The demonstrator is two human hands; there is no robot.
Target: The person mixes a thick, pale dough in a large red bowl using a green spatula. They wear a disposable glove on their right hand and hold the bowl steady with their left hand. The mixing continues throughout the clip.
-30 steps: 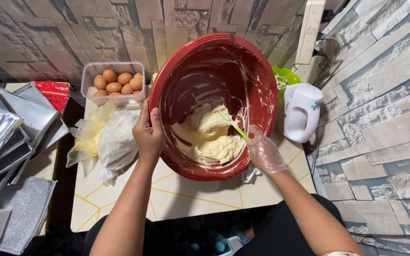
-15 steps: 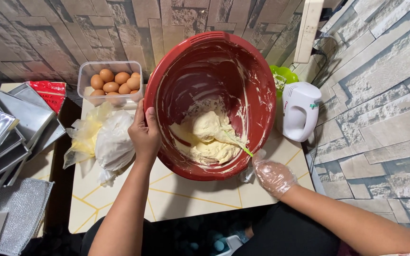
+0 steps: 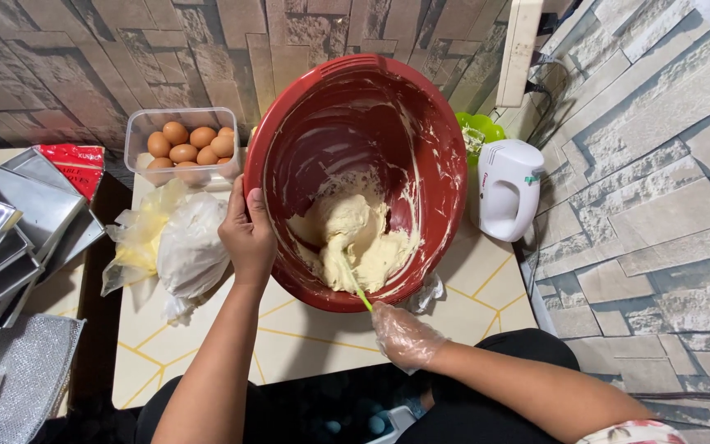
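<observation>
**Dough being worked in the tilted red bowl**

Dough (image 3: pixel 355 238), pale and sticky, sits low in the red bowl (image 3: pixel 355 177), heaped toward the near wall. A second ago the right hand (image 3: pixel 404 335) was up at the rim beside the dough; now it has drawn back past the rim, over the table (image 3: pixel 314 337), so the green-handled spatula (image 3: pixel 353 279) is dragging batter toward the person. Mixing looks midway: smears on the walls, lump not smooth.

Spatula's long axis runs from near right to far left, blade end buried in dough, handle pointing back at the gloved right hand, which is closed on it. Left hand (image 3: pixel 248 234) is clamped over the bowl's left rim, tipping its mouth toward the person.

Nearby: tub of eggs (image 3: pixel 186 146), plastic bags (image 3: pixel 170 247), white hand mixer (image 3: pixel 507 189), metal trays (image 3: pixel 10 230).
</observation>
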